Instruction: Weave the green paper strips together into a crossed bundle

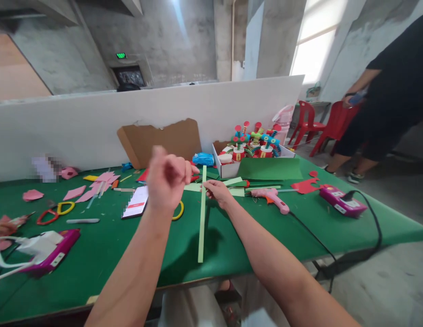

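Observation:
My right hand (216, 191) pinches a long, light green paper strip (201, 222) near its upper part. The strip hangs over the table, its lower end toward the front edge. My left hand (168, 179) is raised to the left of the strip, blurred by motion. Its fingers are loosely bent and apart, with nothing visible in them. Behind my hands lie more light green paper strips (236, 191). Yellow-handled scissors (179, 211) are partly hidden by my left wrist. A pink hot glue gun (271, 196) rests to the right of my right hand.
A white box (228, 171) holds several colourful paper figures. Purple power strips (344, 202) sit at both sides, their cords trailing. A phone (135, 202), pink paper scraps (104, 179) and red-yellow scissors (56, 212) lie leftward. Another person's hand (5, 227) shows at far left; a person (385, 91) stands right.

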`<state>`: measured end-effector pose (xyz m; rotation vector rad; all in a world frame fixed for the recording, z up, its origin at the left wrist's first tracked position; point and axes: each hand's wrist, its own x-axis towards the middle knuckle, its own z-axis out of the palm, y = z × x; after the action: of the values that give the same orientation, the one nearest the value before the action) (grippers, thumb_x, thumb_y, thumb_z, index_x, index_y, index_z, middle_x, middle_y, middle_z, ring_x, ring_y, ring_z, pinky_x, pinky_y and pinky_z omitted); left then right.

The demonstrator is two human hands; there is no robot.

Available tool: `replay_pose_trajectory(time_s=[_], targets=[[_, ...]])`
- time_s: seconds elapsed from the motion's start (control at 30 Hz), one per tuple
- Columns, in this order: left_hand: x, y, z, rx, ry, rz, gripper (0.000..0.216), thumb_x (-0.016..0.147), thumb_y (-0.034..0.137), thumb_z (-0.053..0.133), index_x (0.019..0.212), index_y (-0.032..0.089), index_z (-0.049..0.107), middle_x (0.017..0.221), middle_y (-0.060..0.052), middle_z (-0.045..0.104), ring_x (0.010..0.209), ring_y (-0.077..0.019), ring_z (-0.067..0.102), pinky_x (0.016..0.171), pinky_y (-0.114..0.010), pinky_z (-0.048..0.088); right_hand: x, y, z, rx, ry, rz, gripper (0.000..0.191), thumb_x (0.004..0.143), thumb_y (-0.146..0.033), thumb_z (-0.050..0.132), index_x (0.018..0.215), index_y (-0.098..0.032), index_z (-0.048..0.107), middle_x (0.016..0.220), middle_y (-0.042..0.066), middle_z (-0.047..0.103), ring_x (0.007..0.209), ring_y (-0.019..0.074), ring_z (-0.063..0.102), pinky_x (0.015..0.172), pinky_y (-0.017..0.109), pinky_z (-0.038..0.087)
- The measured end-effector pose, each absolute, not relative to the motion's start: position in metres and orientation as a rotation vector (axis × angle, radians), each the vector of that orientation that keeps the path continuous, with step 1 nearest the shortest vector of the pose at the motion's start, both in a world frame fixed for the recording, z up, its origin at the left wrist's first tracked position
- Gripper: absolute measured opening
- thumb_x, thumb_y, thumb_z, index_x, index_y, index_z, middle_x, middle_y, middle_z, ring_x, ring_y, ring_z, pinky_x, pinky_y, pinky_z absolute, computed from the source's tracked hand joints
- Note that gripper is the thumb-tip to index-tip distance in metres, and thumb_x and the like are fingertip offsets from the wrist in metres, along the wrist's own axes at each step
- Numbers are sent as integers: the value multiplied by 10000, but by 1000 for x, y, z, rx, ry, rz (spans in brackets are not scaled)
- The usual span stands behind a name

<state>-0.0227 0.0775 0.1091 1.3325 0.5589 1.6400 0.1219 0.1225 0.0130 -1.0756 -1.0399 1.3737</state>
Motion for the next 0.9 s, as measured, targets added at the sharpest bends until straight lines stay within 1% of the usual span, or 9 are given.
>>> replay_pose_trajectory(time_s=[0.07, 0.1, 0.13, 0.2, 0.3, 0.4, 0.6, 0.77, 0.9], targets=[[-17, 109, 90, 1347, 942, 1622, 398, 707, 537, 689, 581, 179, 570, 502, 38, 495, 491, -93, 486, 574, -253, 441, 122, 122, 13, -1054, -1080, 1387, 139, 702, -288, 660, 660, -156, 660, 473, -57, 498, 410, 42, 399, 409, 173, 284], [-15, 121, 79, 1322, 1124, 1555, 356, 630, 491, 764, 653, 171, 610, 568, 28, 557, 530, -97, 507, 581, -247, 430, 122, 121, 13, -1045, -1103, 1396, 148, 699, -300, 662, 667, -155, 660, 474, -60, 490, 411, 41, 397, 411, 175, 279], [-14, 131, 67, 1320, 1220, 1450, 364, 591, 468, 793, 727, 163, 647, 637, 12, 604, 582, -105, 530, 603, -245, 425, 122, 121, 13, -1040, -1128, 1406, 160, 697, -312, 662, 665, -155, 656, 473, -63, 479, 411, 41, 394, 413, 176, 274], [-13, 143, 44, 1354, 1182, 1217, 404, 579, 476, 790, 802, 153, 695, 724, -20, 659, 662, -127, 559, 645, -252, 422, 121, 121, 12, -1040, -1166, 1407, 183, 690, -332, 665, 644, -158, 634, 472, -68, 462, 412, 42, 392, 416, 182, 268], [-15, 145, 22, 1431, 1022, 1057, 382, 555, 475, 799, 748, 153, 730, 716, -40, 679, 720, -160, 576, 696, -272, 420, 120, 122, 10, -1054, -1209, 1385, 216, 655, -356, 697, 623, -164, 604, 488, -68, 465, 413, 45, 393, 420, 193, 263], [-19, 143, 16, 1432, 1013, 1126, 328, 536, 456, 811, 657, 161, 731, 649, -35, 661, 710, -171, 569, 691, -279, 408, 122, 122, 8, -1054, -1288, 1387, 253, 628, -387, 724, 615, -163, 608, 501, -59, 483, 429, 51, 400, 430, 201, 264], [-28, 150, 17, 1330, 1049, 1299, 323, 490, 444, 831, 583, 163, 701, 582, -7, 616, 619, -130, 508, 640, -270, 382, 128, 120, 11, -1051, -1508, 1487, 290, 625, -423, 737, 662, -140, 686, 490, -37, 499, 446, 55, 372, 444, 209, 255], [-38, 163, 12, 1138, 1100, 1453, 386, 419, 428, 850, 650, 150, 713, 587, -12, 620, 583, -109, 488, 619, -260, 386, 130, 115, 15, -1045, -1618, 1583, 287, 606, -408, 758, 631, -132, 683, 474, -32, 507, 436, 48, 350, 444, 212, 242], [-44, 163, 14, 1103, 1152, 1526, 416, 490, 515, 800, 655, 147, 700, 608, -33, 638, 598, -121, 517, 605, -253, 391, 129, 116, 13, -1073, -1539, 1579, 297, 586, -412, 765, 644, -129, 694, 444, -45, 467, 433, 49, 347, 435, 206, 224]])
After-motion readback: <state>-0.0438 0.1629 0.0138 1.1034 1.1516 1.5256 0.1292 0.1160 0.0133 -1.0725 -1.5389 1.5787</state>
